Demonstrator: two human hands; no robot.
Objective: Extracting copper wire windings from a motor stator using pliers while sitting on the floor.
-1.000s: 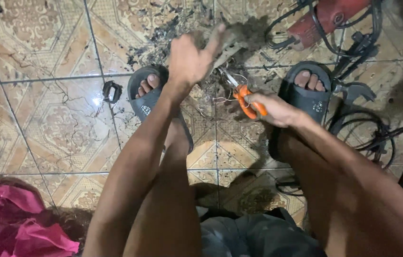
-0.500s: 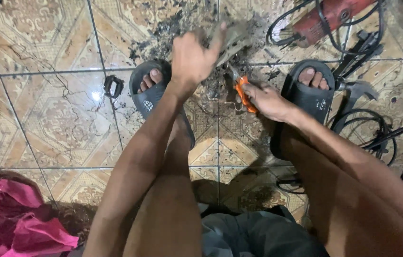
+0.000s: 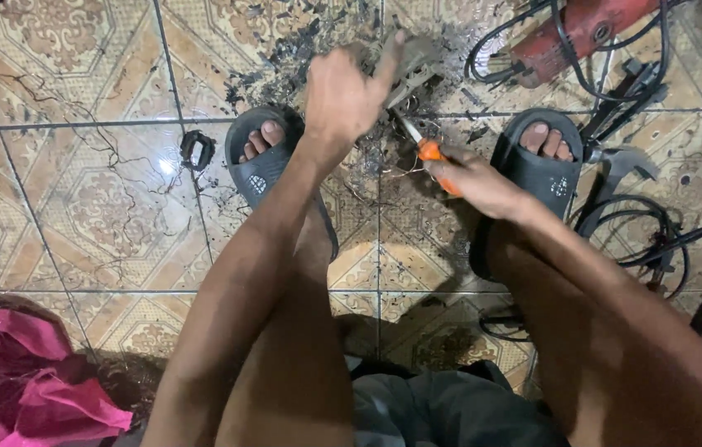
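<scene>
Here, grey metal part [image 3: 414,64] in left hand [image 3: 342,95], orange-handled tool [image 3: 429,153] in right hand [image 3: 475,184]

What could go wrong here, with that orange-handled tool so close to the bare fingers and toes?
The orange-handled tool in the right hand points at the grey part held by the left hand; a slip might jab those fingers. Open sandals leave toes bare above the debris. Black cables by the right foot could snag.

Both your forearms run forward between your knees. Left hand [image 3: 347,95] is raised, fingers curled in a grip, index finger pointing up. Right hand [image 3: 471,178] sits lower, just right of the left hand, fist clenched tight.
</scene>
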